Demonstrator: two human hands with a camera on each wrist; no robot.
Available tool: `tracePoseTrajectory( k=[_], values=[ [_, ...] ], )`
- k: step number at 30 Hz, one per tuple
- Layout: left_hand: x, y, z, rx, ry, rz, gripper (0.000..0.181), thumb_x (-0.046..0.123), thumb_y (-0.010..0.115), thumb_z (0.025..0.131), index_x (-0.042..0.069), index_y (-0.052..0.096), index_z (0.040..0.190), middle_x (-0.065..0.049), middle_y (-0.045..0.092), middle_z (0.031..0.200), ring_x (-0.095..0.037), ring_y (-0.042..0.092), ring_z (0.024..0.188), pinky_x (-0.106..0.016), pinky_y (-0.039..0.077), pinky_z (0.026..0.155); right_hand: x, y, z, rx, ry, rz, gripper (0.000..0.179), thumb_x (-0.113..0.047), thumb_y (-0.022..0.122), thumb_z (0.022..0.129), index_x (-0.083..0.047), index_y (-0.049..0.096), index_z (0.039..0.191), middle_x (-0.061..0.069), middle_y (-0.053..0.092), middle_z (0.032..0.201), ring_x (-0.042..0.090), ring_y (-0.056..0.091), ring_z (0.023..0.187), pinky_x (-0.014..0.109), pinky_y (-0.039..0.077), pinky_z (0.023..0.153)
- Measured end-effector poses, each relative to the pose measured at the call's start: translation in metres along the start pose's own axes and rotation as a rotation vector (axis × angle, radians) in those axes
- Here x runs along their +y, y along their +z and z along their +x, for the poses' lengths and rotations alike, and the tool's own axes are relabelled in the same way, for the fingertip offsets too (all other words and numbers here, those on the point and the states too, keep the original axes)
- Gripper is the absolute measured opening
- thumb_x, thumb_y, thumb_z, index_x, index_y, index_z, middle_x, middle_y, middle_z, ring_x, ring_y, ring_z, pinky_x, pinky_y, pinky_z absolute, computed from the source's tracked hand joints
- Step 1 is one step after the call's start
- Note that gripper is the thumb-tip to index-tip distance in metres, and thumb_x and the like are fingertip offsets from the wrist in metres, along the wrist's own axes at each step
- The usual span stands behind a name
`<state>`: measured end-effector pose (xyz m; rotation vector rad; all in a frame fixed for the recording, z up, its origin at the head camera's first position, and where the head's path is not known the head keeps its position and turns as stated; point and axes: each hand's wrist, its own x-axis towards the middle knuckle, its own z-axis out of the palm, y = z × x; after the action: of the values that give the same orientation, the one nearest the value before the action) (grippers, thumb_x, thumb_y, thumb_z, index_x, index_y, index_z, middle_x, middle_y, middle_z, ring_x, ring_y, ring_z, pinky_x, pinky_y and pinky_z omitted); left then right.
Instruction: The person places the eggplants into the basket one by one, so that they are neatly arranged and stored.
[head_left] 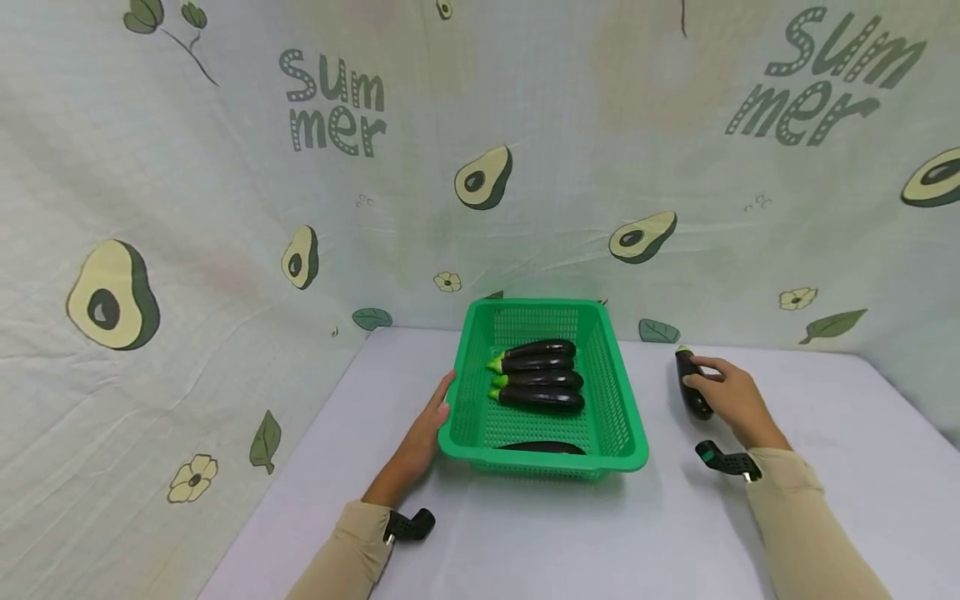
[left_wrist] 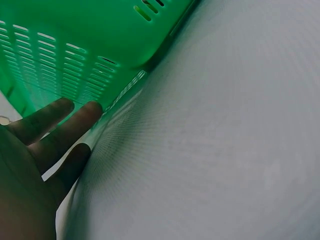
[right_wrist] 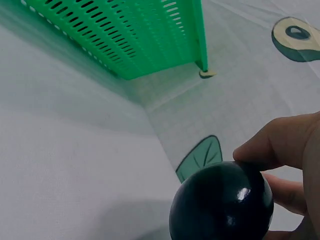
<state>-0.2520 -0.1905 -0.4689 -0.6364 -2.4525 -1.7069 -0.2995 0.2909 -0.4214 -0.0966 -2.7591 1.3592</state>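
Observation:
A green plastic basket (head_left: 628, 417) with slotted walls stands on the table and contains several dark purple eggplants (head_left: 542, 398). Along the basket's left side rests my left hand (head_left: 422, 429); its fingers (left_wrist: 67, 132) look straight and spread against the slotted wall in the left wrist view. To the right of the basket, my right hand (head_left: 731, 400) holds a single eggplant (head_left: 687, 379) between thumb and fingers. That eggplant points its green stem end away from me. Its glossy round end (right_wrist: 222, 202) fills the lower part of the right wrist view.
A white cloth covers the table (head_left: 525, 533). Close behind the basket hangs a pale curtain (head_left: 555, 233) printed with avocados, leaves and the word "summer". One eggplant (head_left: 543, 447) inside the basket is partly hidden by the near rim.

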Motion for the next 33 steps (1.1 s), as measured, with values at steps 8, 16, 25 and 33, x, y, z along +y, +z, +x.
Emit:
tracePoseTrajectory(
  k=[8, 16, 25, 33],
  values=[
    [-0.001, -0.003, -0.002, 0.005, 0.01, -0.015, 0.054, 0.023, 0.022, 0.11, 0.015, 0.011, 0.163, -0.01, 0.012, 0.167, -0.029, 0.009, 0.152, -0.057, 0.01, 0.118, -0.008, 0.0, 0.001, -0.028, 0.014, 0.097, 0.068, -0.037, 0.053, 0.102, -0.001, 0.032, 0.155, 0.041, 0.038, 0.143, 0.05, 0.047, 0.125, 0.059, 0.044, 0.096],
    [0.036, -0.007, -0.009, -0.048, -0.01, -0.011, 0.055, 0.017, 0.023, 0.109, 0.0, 0.01, 0.16, -0.02, 0.011, 0.165, -0.036, 0.009, 0.151, -0.059, 0.012, 0.117, -0.011, -0.002, -0.002, -0.057, 0.002, 0.212, 0.065, -0.034, 0.055, 0.102, -0.001, 0.034, 0.155, 0.037, 0.046, 0.138, 0.02, 0.058, 0.099, 0.025, 0.051, 0.076],
    [0.005, -0.003, -0.002, -0.023, 0.012, -0.038, 0.055, 0.025, 0.023, 0.11, 0.014, 0.011, 0.163, -0.012, 0.011, 0.167, -0.03, 0.008, 0.152, -0.057, 0.01, 0.118, -0.016, -0.001, -0.005, -0.131, 0.021, 0.328, 0.066, -0.032, 0.054, 0.104, -0.003, 0.027, 0.158, 0.035, 0.028, 0.151, 0.024, 0.052, 0.11, 0.02, 0.05, 0.076],
    [-0.005, -0.001, -0.002, -0.004, 0.023, -0.019, 0.054, 0.031, 0.022, 0.11, 0.02, 0.013, 0.163, -0.006, 0.012, 0.167, -0.027, 0.008, 0.152, -0.058, 0.008, 0.118, -0.029, 0.0, -0.01, -0.185, 0.002, 0.351, 0.068, -0.034, 0.055, 0.104, -0.003, 0.027, 0.158, 0.031, 0.029, 0.152, 0.017, 0.052, 0.109, 0.029, 0.048, 0.088]
  ],
)
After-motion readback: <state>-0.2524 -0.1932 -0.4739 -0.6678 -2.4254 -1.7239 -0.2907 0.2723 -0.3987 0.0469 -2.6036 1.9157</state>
